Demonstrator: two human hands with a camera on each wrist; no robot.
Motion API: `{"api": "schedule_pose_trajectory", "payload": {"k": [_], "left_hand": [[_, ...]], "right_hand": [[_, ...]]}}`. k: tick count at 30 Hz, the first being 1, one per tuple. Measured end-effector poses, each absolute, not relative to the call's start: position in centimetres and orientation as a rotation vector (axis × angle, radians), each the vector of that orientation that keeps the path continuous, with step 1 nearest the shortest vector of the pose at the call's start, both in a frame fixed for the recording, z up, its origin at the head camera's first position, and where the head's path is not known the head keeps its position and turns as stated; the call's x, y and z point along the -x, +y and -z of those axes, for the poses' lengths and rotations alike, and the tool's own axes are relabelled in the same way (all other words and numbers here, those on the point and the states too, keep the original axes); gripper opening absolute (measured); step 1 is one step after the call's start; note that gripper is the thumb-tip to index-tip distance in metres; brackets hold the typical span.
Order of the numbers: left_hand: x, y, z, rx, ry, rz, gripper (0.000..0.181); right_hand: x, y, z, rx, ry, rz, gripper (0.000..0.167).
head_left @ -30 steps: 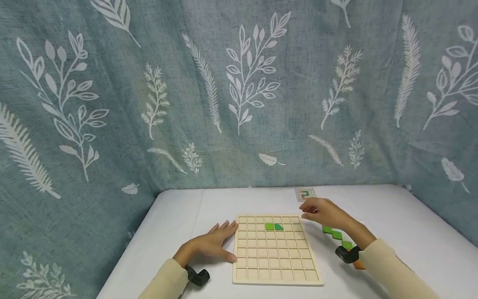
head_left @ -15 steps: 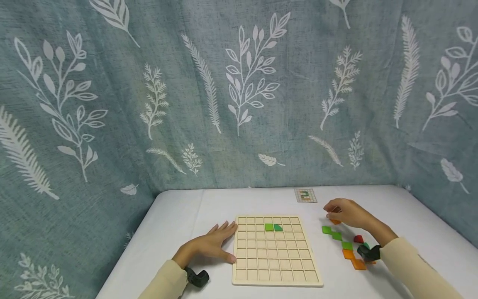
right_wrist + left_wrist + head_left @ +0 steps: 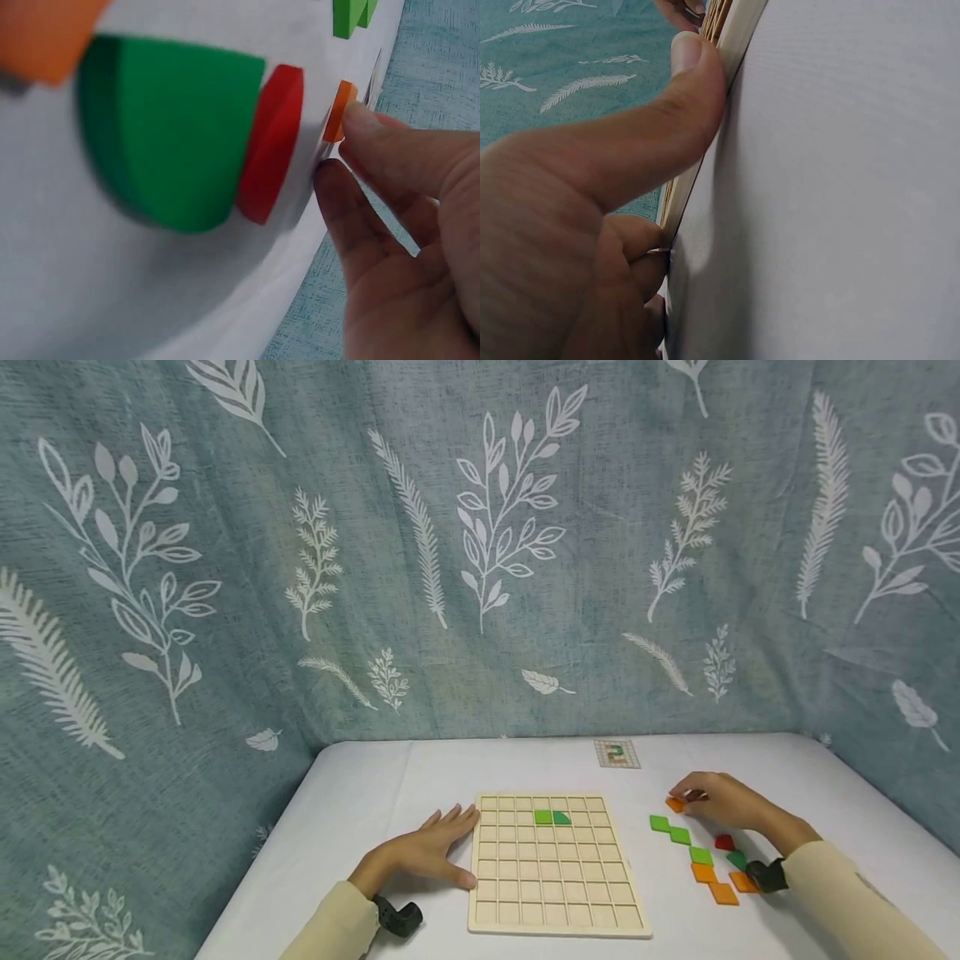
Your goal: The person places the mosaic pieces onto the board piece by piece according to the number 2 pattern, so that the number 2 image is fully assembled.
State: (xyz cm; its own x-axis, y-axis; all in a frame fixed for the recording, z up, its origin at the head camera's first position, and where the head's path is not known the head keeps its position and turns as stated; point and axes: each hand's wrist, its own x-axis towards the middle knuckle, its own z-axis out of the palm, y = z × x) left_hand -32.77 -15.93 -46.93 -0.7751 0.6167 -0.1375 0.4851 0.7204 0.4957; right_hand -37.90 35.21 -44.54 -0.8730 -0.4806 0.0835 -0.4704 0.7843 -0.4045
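My left hand (image 3: 429, 850) lies with fingers spread against the left edge of a pale wooden grid board (image 3: 558, 920); its thumb (image 3: 694, 71) touches the board's side in the left wrist view. On the board's upper rows sit a light green square tile (image 3: 543, 817) and a darker green quarter-round tile (image 3: 562, 817), side by side. Right of the board, my right hand (image 3: 722, 800) has its thumb and fingertips pinching an orange tile (image 3: 675, 805), which is low at the table surface. The thumb meets that orange tile (image 3: 341, 112) in the right wrist view.
Light green tiles (image 3: 679, 835) and orange tiles (image 3: 723, 893) run in a diagonal line right of the board. A red tile (image 3: 724, 842) and a dark green tile (image 3: 737, 860) lie near my right wrist. A small pattern card (image 3: 617, 753) lies at the back.
My right hand has moved right from the board's top corner to the orange tile and lowered its fingers onto it. The left hand stays where it was.
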Motion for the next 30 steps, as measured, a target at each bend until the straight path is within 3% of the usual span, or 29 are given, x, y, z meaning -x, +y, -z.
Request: {"api": "schedule_pose_trajectory", "payload": {"k": [10,30], "left_hand": [[32.84,-15.93,47.01,-0.868,2.642,-0.633,0.113],[32.9,-15.81,47.13,-0.874,2.651,-0.62,0.113]], "right_hand": [[38.09,35.01,44.94,0.917,2.988,0.528,0.025],[38.17,34.55,44.95,0.874,3.035,0.497,0.022]]}}
